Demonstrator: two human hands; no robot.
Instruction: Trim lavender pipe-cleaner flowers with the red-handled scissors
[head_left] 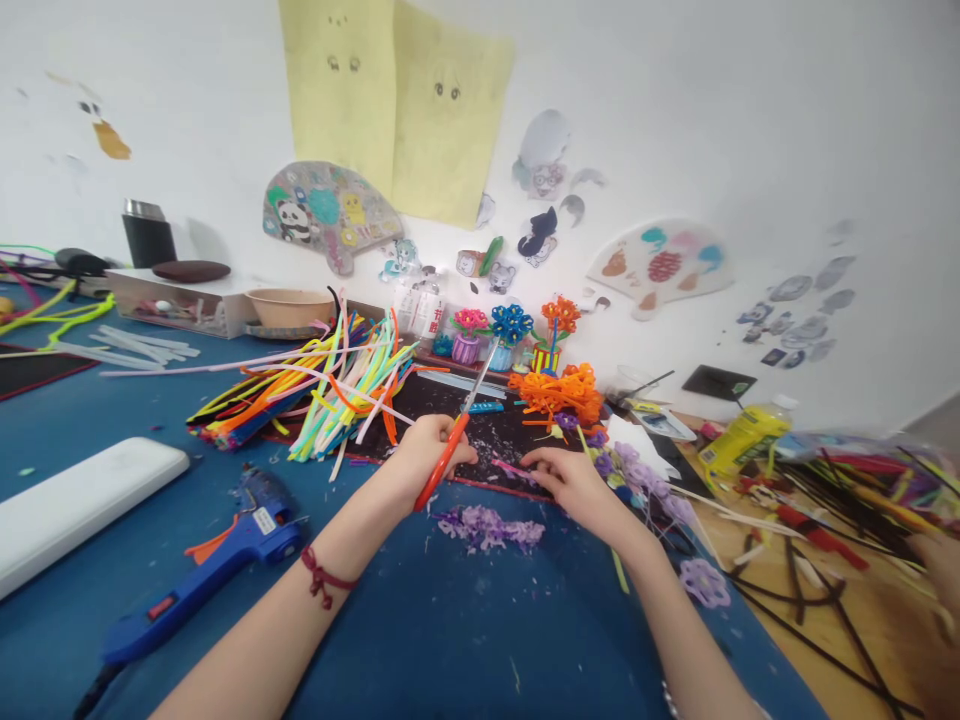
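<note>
My left hand [429,448] grips red-handled scissors [457,430] whose blades point up and away over a dark mat [491,425]. A red cord is tied round that wrist. My right hand [564,477] rests on the mat's near edge, fingers pinched on a short pink pipe-cleaner piece [513,468]. Just in front of both hands lies a small heap of purple pipe-cleaner pieces [487,526] on the blue tabletop [450,640].
A blue glue gun [217,556] and a white slab [79,500] lie at the left. A fan of coloured pipe cleaners [315,385] spreads behind. Orange pieces [559,390] and small flower pots [510,335] stand at the back. Another person's hand [946,575] shows at the right edge.
</note>
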